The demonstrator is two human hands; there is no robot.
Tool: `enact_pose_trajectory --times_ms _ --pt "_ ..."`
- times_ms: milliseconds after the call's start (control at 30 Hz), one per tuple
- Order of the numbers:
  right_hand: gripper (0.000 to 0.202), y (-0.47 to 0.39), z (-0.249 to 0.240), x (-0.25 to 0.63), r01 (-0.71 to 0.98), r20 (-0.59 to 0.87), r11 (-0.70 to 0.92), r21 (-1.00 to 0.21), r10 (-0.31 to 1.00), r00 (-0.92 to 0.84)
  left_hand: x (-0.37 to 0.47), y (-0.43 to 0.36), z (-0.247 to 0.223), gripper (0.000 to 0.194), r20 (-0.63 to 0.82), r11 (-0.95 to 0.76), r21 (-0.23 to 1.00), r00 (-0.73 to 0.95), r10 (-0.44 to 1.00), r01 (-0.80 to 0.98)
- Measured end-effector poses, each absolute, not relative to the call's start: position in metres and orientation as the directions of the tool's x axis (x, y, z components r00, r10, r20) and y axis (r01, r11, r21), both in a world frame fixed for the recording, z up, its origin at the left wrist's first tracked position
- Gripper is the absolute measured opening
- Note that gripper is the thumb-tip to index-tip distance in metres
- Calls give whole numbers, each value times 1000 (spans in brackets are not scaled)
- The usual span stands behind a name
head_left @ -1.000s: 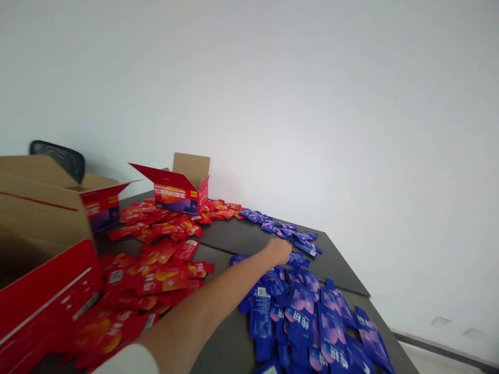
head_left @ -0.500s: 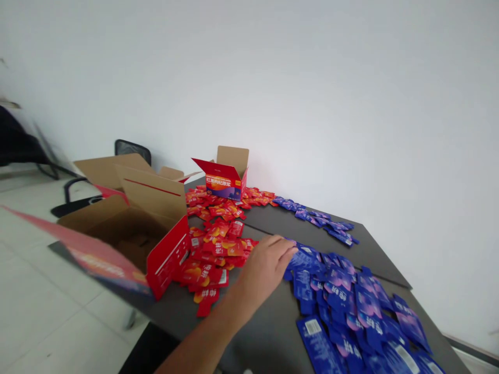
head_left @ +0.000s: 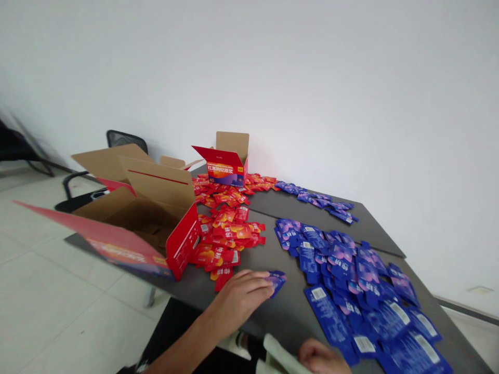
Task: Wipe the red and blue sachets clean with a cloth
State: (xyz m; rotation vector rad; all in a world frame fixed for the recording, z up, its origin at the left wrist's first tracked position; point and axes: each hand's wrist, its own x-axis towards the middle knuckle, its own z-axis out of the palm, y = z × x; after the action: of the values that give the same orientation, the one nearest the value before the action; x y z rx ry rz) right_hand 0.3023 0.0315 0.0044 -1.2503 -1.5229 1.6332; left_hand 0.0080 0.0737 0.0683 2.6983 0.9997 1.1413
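Observation:
My left hand [head_left: 245, 295] is closed on a blue sachet [head_left: 276, 281], whose printed end sticks out past the fingertips over the dark table. At the lower edge, my right hand [head_left: 322, 357] is partly cut off; its fingers are curled, and whatever they may hold is hidden. Just right of it spreads a heap of blue sachets [head_left: 343, 267], many overlapping, some with white barcode labels up. Beyond my left hand lies a pile of red sachets [head_left: 226, 236]. A large red carton [head_left: 181, 244] with raised flaps stands left of that pile.
A second open carton [head_left: 225, 174] stands at the back among more red sachets. Along the wall side runs a row of blue sachets [head_left: 315, 200]. The grey table [head_left: 268, 259] has a seam across it. A black chair [head_left: 127, 140] is behind the large carton.
My left hand has drawn back from the far edge of the blue heap toward me, now with a blue sachet in it. My right hand has come into view at the bottom.

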Motion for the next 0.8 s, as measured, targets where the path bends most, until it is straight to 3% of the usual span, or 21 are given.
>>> enact_pose_trajectory --times_ms 167,300,500,633,800 --pt "33 14 8 286 108 -122 -102 -989 972 -201 4 64 45 21 532 -767 355 559 636 535" --pt "30 7 21 275 110 -129 -117 -987 986 -109 1 58 32 19 473 -717 405 541 695 568" --pt "33 23 29 286 170 -162 -119 -978 949 -269 -6 43 31 34 443 -703 386 549 709 597" --pt "36 13 35 282 168 87 118 -979 980 -179 -8 33 24 35 449 -690 377 529 720 618" --pt "20 7 51 264 298 358 336 -894 933 22 -8 28 12 35 451 -706 355 549 704 613"
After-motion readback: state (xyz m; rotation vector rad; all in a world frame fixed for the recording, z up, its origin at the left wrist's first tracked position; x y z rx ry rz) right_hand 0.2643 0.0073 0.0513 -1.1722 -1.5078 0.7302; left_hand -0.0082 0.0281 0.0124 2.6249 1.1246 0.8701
